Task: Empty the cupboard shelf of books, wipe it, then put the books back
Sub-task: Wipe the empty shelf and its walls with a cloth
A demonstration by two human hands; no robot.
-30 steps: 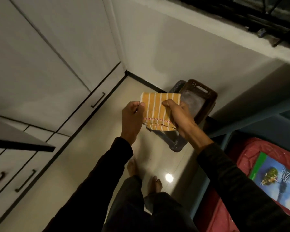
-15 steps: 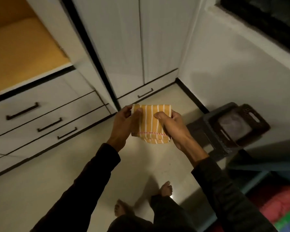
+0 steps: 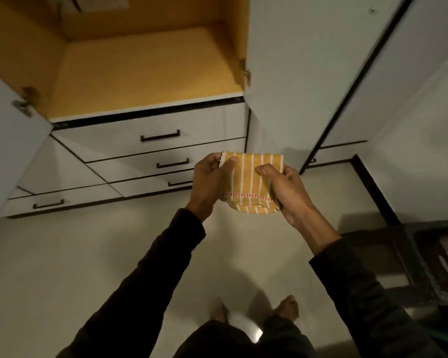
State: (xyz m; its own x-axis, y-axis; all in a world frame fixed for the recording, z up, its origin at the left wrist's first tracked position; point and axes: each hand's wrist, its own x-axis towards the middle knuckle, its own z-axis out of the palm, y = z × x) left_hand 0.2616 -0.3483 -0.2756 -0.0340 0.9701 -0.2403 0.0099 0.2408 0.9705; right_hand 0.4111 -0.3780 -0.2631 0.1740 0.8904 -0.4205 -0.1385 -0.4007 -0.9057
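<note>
A folded orange cloth (image 3: 248, 177) with white stripes hangs between both hands at waist height, above the floor. My left hand (image 3: 210, 179) pinches its upper left corner. My right hand (image 3: 282, 187) grips its right side. Ahead and above stands the open cupboard, its yellow shelf (image 3: 140, 73) bare, with no books on it. No books show anywhere in this view.
White drawers (image 3: 150, 135) with dark handles sit under the shelf. The open doors stand at the left (image 3: 8, 140) and the right (image 3: 295, 73). Dark plastic stools and a crate (image 3: 424, 264) stand on the floor at the right. My bare feet (image 3: 285, 306) are on the pale floor.
The view has swung left from the corner with the stools to face the open cupboard. Both hands kept hold of the cloth throughout.
</note>
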